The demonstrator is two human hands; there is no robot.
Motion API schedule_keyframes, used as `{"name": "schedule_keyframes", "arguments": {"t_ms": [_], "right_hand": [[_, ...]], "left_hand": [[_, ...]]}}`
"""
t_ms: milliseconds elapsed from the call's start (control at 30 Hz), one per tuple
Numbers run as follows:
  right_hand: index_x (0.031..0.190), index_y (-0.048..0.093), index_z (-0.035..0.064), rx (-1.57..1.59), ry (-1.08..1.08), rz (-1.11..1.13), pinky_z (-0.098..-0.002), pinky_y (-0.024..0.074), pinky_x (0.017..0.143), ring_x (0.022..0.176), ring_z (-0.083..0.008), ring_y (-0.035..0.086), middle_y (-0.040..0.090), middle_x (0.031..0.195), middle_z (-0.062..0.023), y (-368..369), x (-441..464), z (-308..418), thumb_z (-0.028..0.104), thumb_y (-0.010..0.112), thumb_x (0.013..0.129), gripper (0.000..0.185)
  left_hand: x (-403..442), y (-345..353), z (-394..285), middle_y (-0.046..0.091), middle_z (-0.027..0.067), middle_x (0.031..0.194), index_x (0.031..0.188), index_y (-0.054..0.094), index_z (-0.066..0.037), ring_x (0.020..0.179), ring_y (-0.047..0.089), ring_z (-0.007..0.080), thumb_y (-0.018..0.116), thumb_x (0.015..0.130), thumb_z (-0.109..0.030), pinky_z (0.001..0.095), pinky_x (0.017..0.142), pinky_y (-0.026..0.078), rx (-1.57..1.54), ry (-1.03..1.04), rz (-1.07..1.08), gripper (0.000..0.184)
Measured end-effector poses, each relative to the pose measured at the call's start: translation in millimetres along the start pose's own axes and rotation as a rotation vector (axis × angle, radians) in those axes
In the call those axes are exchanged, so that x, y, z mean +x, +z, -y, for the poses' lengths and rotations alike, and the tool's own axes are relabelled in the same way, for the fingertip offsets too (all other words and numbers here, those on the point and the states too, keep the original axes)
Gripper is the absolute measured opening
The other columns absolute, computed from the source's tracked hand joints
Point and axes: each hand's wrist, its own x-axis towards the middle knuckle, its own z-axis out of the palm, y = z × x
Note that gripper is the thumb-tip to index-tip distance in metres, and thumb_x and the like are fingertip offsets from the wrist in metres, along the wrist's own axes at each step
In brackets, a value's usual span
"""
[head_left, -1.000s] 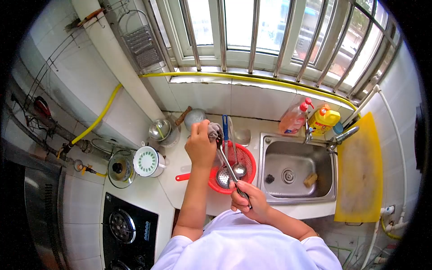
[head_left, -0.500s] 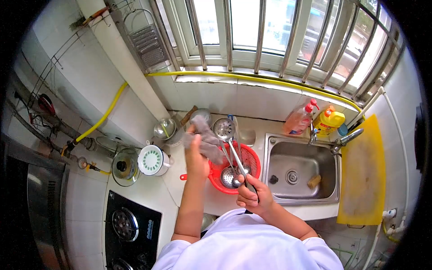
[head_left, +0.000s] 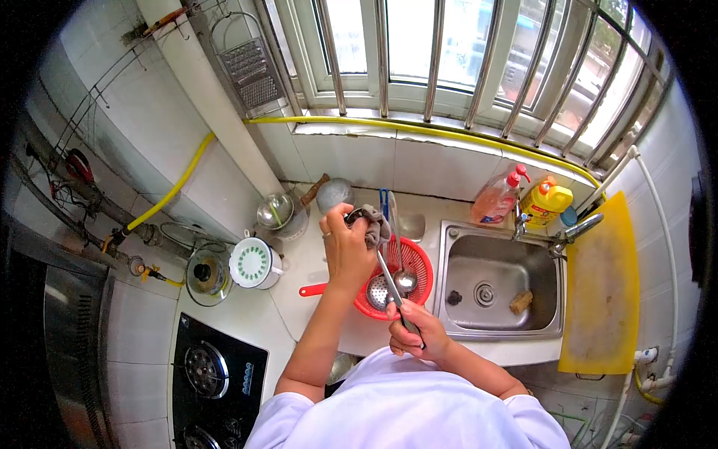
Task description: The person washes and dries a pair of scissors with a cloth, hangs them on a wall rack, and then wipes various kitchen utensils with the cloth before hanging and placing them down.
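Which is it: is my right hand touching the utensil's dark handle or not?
Touching: the head view shows the right hand gripping the dark handle.

Window (head_left: 407, 45): barred, bright daylight entering.
On my remote feed I record metal bars (head_left: 434, 63) across it, a white-tiled wall (head_left: 434, 163) beneath, and a pale countertop (head_left: 243, 314).

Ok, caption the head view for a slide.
Left hand holds cloth to utensil; right hand grips its handle over red basket.

Left hand (head_left: 347, 251) extended, fingers (head_left: 333, 218) curled; right hand (head_left: 422, 329) lower, clenched.
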Motion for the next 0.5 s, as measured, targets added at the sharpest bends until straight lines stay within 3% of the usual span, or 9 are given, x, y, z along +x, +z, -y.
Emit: {"name": "schedule_keyframes", "arguments": {"t_ms": [167, 233, 300, 367, 400, 467, 500], "right_hand": [[0.1, 0.048, 0.0105, -0.058, 0.005, -0.084, -0.0263, 0.039, 0.048, 0.034, -0.007, 0.032, 0.033, 0.046, 0.0049, 1, 1, -3, 0.032, 0.034, 0.096, 0.026], [0.1, 0.048, 0.0103, -0.063, -0.003, -0.127, -0.0264, 0.0392, 0.048, 0.034, -0.0072, 0.032, 0.033, 0.046, 0.0047, -5, 6, -4, 0.032, 0.034, 0.096, 0.026], [0.099, 0.049, 0.0094, -0.111, -0.085, -0.098, -0.0274, 0.0398, 0.047, 0.034, -0.0076, 0.031, 0.034, 0.046, 0.0042, -11, 17, 7, 0.033, 0.036, 0.096, 0.027], [0.098, 0.049, 0.0087, -0.132, -0.119, -0.108, -0.027, 0.0396, 0.046, 0.034, -0.0074, 0.03, 0.034, 0.046, 0.004, -4, 24, 20, 0.033, 0.037, 0.095, 0.027], [0.098, 0.049, 0.0085, -0.163, -0.119, -0.087, -0.0266, 0.0392, 0.046, 0.034, -0.0076, 0.03, 0.035, 0.046, 0.0039, -2, 26, 26, 0.033, 0.037, 0.095, 0.027], [0.096, 0.048, 0.0085, -0.231, -0.116, -0.089, -0.0249, 0.0368, 0.044, 0.035, -0.0088, 0.031, 0.035, 0.046, 0.0026, 4, 30, 28, 0.033, 0.038, 0.095, 0.027], [0.096, 0.048, 0.0085, -0.243, -0.106, -0.072, -0.0249, 0.0368, 0.044, 0.035, -0.0088, 0.031, 0.035, 0.046, 0.0026, 5, 34, 26, 0.033, 0.038, 0.095, 0.027]], "left_hand": [[-16, -2, 1, 0.04, 0.0151, 0.117, 0.089, 0.063, -0.007, 0.107, 0.038, 0.0348, 0.067, 0.066, -0.009, 0.0431, 0.091, 0.032, -0.035, -0.045, 0.066, 0.023], [-24, -9, -9, 0.037, 0.0178, 0.125, 0.087, 0.063, -0.008, 0.113, 0.036, 0.0375, 0.067, 0.069, -0.013, 0.0445, 0.095, 0.029, -0.159, 0.085, 0.031, 0.019], [-38, -7, -14, 0.032, 0.0205, 0.132, 0.085, 0.061, -0.008, 0.119, 0.033, 0.0369, 0.063, 0.078, -0.02, 0.0451, 0.101, 0.025, -0.316, 0.085, -0.048, 0.014], [-48, -3, -9, 0.041, 0.0195, 0.127, 0.09, 0.061, -0.008, 0.109, 0.046, 0.0324, 0.054, 0.087, -0.02, 0.0423, 0.094, 0.036, -0.517, -0.177, -0.231, 0.014], [-47, -7, -6, 0.041, 0.0195, 0.127, 0.09, 0.061, -0.008, 0.109, 0.046, 0.0324, 0.054, 0.087, -0.02, 0.0423, 0.094, 0.036, -0.517, -0.177, -0.233, 0.014], [-44, -20, 1, 0.05, 0.0173, 0.12, 0.11, 0.055, -0.01, 0.094, 0.058, 0.0279, 0.048, 0.093, -0.023, 0.0356, 0.078, 0.048, -1.489, -0.862, 0.024, 0.022], [-44, -19, -1, 0.05, 0.0173, 0.12, 0.11, 0.055, -0.01, 0.094, 0.058, 0.0279, 0.048, 0.093, -0.023, 0.0356, 0.078, 0.048, -1.49, -0.852, 0.001, 0.022]]}}
